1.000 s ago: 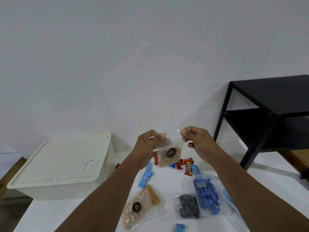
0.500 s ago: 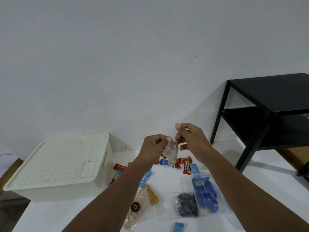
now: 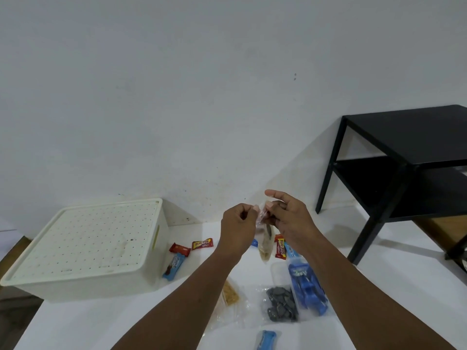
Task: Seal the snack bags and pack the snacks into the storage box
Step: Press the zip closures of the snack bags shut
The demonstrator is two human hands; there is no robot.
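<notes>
Snack bag (image 3: 264, 238) hangs pinched between left hand (image 3: 237, 227) and right hand (image 3: 290, 218).

A plain white painted wall (image 3: 202, 97) fills most of the view, evenly and softly lit. It carries two small dark specks (image 3: 295, 77) high on the right and faint scuffs low down near its base. At the right stands a black square-legged side table (image 3: 417, 137) with a flat top and a lower black shelf (image 3: 374, 178); its near front leg rests on the smooth white flat surface (image 3: 101, 322) that spreads across the foreground. The side table casts a soft grey shadow (image 3: 404, 245) on that surface. Brown wooden flooring (image 3: 441, 229) shows beneath the shelf at the right, and a darker brown strip (image 3: 14, 250) shows at the far left edge.
</notes>
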